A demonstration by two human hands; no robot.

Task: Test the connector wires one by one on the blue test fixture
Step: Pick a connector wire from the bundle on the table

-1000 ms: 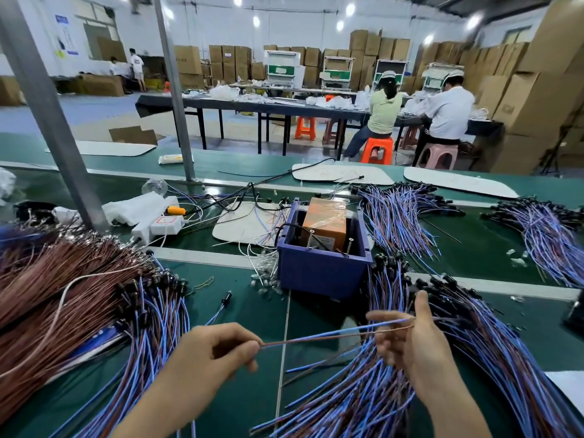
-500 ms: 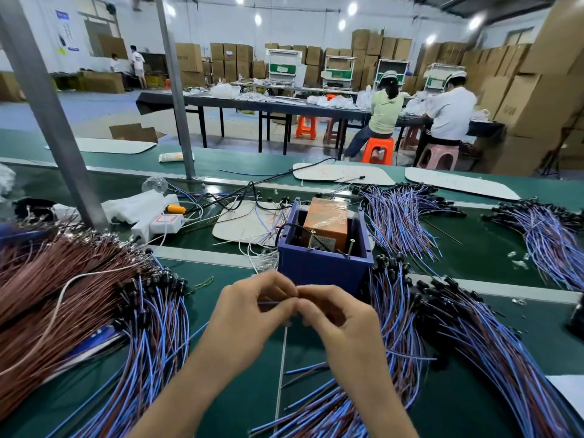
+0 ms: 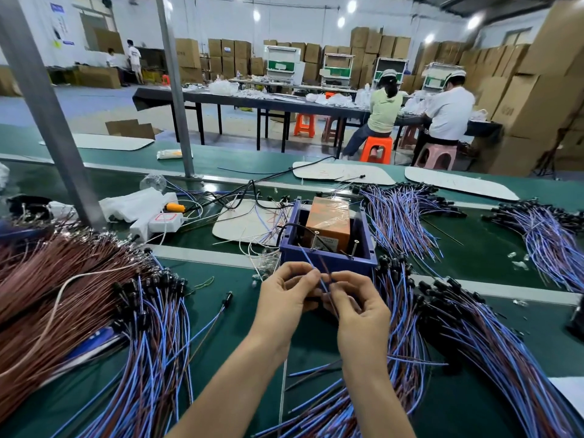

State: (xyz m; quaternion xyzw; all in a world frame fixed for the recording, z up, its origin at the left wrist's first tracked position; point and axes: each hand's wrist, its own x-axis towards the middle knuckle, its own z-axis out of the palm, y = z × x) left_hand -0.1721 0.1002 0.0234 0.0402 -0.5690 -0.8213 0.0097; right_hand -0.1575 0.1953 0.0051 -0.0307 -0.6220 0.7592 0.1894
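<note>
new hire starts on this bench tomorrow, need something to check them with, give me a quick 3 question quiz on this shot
1. True or false: the left hand and the right hand both pinch the same wire.
2. On which side of the fixture does the brown pile lie? A) the person's left B) the person's right C) behind it
3. Fill in: the box inside the fixture is ___ in colour.

Key: 1 true; 2 A; 3 orange
</note>
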